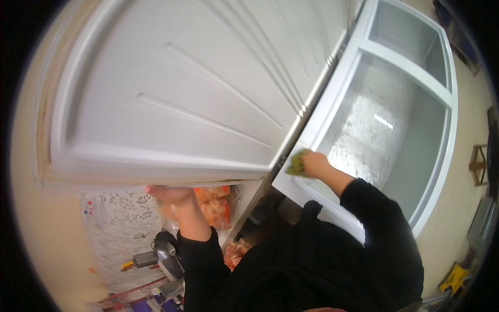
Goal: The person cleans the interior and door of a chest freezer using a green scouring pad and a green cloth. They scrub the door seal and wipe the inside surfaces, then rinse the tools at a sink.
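Observation:
A white lid (187,128) with moulded ribs stands raised across the upper left, its edge stained brown. At its lower edge is my left hand (175,195), blurred, with part of the fingers hidden by the lid. My right hand (316,163) grips a crumpled green cloth (297,163). It presses the cloth against the near left corner of a white frame (286,180), which surrounds a glass panel (362,128). Plastic bags of orange-coloured food (214,206) show below the lid, close to my left wrist.
Another bag of orange food (236,252) lies lower down, beside my black clothing. On a patterned cloth (117,222) at left are a clothes iron (169,257) and small items. A dark gap (269,210) separates the two white units. A yellow object (454,277) is at lower right.

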Demonstrator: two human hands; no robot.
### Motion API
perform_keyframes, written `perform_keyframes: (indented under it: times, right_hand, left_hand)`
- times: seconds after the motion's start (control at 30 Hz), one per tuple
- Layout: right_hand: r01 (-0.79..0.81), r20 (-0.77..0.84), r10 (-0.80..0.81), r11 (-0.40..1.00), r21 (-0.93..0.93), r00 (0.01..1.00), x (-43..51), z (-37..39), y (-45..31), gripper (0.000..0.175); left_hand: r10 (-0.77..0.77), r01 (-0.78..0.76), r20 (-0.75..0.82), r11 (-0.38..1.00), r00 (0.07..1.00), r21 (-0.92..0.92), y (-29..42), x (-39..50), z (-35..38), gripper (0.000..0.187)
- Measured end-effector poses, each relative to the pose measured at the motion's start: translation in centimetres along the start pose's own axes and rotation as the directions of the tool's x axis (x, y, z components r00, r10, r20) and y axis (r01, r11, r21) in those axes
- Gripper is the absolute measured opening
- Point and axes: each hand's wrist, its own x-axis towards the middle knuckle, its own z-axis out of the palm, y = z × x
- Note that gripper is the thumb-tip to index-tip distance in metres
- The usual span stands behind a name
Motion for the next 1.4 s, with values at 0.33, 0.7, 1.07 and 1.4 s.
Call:
perform_keyframes:
  times: [0.33,0.7,1.07,1.4]
  right_hand:
    - [0.581,-0.606,-0.05,0.356,0.732,0.794,-10.2,-19.1,-6.6,0.056]
    - [0.533,-0.467,-0.833,0.261,-0.805,-0.297,-12.7,-37.0,-34.2,0.031]
    - [0.513,-0.657,-0.738,0.627,-0.586,0.153,-2.4,-37.9,-38.3,0.029]
    - [0.719,-0.526,-0.753,0.611,-0.332,0.397,-5.0,-36.3,-43.1,0.027]
  left_hand:
    - [0.077,-0.093,-0.124,0.987,0.989,-0.13,3.0,0.6,4.0,0.09]
    - [0.037,-0.051,-0.058,0.964,0.998,-0.261,3.6,-1.0,4.9,0.094]
    - [0.037,-0.064,-0.116,0.969,0.993,-0.238,1.0,1.2,3.5,0.09]
    - [0.078,-0.111,-0.129,0.957,0.988,-0.268,0.7,1.1,3.9,0.088]
